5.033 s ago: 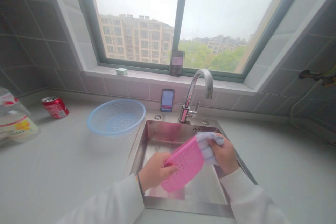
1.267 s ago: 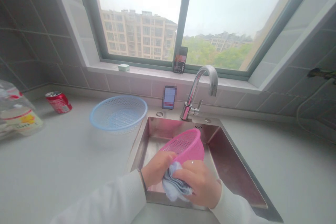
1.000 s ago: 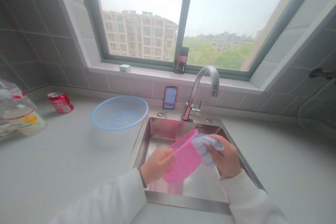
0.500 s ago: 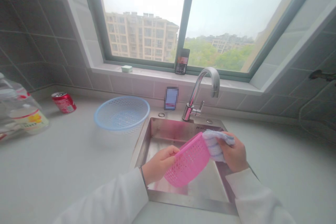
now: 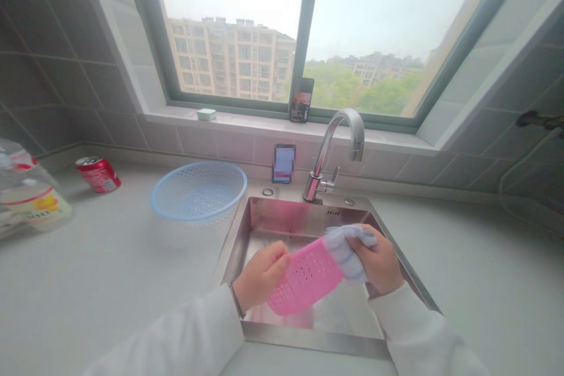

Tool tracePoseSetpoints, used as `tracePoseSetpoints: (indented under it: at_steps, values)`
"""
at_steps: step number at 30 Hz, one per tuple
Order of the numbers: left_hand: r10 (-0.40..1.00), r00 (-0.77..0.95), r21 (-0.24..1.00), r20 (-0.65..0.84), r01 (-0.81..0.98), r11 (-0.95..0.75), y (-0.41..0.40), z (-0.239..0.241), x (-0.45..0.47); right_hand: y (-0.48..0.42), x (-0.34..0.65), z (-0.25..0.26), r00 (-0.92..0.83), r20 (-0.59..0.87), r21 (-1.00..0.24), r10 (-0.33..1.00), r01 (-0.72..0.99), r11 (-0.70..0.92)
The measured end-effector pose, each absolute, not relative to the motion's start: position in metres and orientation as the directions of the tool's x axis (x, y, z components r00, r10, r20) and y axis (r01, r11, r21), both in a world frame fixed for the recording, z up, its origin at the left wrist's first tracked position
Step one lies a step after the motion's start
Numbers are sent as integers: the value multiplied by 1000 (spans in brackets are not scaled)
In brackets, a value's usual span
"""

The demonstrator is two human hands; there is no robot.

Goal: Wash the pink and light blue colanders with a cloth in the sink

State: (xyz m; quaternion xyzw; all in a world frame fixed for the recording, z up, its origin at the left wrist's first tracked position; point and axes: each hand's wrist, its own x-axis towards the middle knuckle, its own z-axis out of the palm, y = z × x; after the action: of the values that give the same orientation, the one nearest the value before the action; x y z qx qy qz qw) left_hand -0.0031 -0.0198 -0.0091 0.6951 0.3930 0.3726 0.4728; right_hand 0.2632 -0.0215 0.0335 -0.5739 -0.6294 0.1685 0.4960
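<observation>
A pink plastic basket (image 5: pixel 304 285) with small holes is held tilted above the steel sink (image 5: pixel 275 331). My left hand (image 5: pixel 263 275) grips its left rim, thumb on top and the other fingers partly hidden. At the basket's right end, my right hand (image 5: pixel 379 259) is closed on a white cloth (image 5: pixel 348 249) with bluish stripes. The cloth lies over the basket's right edge and touches it. Part of the basket's wall is hidden behind the cloth.
A blue plastic basket (image 5: pixel 163 211) stands left of the sink. Farther left are a red can (image 5: pixel 99 175) and a clear bottle (image 5: pixel 37 202). The chrome faucet (image 5: pixel 324 155) rises behind the sink. A phone (image 5: pixel 302 100) leans on the window, near a pale green block (image 5: pixel 206 114).
The pink basket has tipped to a flatter angle, its right end a bit lower. My right hand and the cloth have moved slightly left and down. The whole view has shifted a little.
</observation>
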Motion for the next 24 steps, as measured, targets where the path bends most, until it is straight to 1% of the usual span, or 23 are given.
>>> tracePoseSetpoints:
  at_steps: [2, 3, 4, 6, 8, 10, 13, 14, 15, 16, 17, 19, 22, 24]
  values:
    - [903, 402, 969, 150, 122, -215, -21, -10, -4, -10, 281, 31, 299, 388, -807, 872, 568, 164]
    - [902, 403, 973, 152, 99, -208, -21, -11, -3, -6, 287, 30, 344, 376, -812, 860, 569, 127]
    - [902, 402, 975, 154, 88, -206, -22, -11, -3, -5, 290, 30, 366, 373, -815, 852, 569, 112]
    - [905, 392, 970, 164, 104, -221, -23, -12, -2, -7, 287, 30, 343, 390, -810, 855, 569, 141]
    - [908, 381, 959, 174, 145, -245, -23, -13, 1, -16, 272, 32, 274, 428, -797, 861, 564, 217]
    - [910, 379, 954, 168, 170, -247, -22, -15, 3, -28, 249, 33, 167, 470, -780, 867, 539, 319]
    - [909, 389, 957, 149, 176, -232, -19, -14, 3, -42, 220, 35, -130, 519, -717, 845, 472, 513]
    - [908, 393, 957, 148, 175, -231, -19, -13, 2, -43, 216, 36, -188, 524, -700, 831, 462, 545]
    - [905, 399, 958, 146, 172, -231, -18, -12, 1, -43, 216, 36, -204, 520, -695, 829, 462, 550]
    - [904, 403, 960, 144, 165, -226, -18, -10, 0, -40, 220, 36, -171, 514, -706, 840, 472, 528]
    - [904, 404, 964, 138, 153, -216, -19, -9, -2, -35, 228, 36, -98, 505, -728, 857, 485, 485]
    - [906, 403, 976, 128, 109, -186, -20, -8, -4, -23, 251, 35, 96, 467, -787, 879, 498, 364]
    - [899, 415, 987, 138, 22, -162, -23, -10, -7, -3, 289, 28, 350, 378, -835, 857, 528, 153]
    - [885, 438, 986, 158, -22, -165, -24, -15, -7, 8, 306, 21, 423, 319, -834, 848, 551, 39]
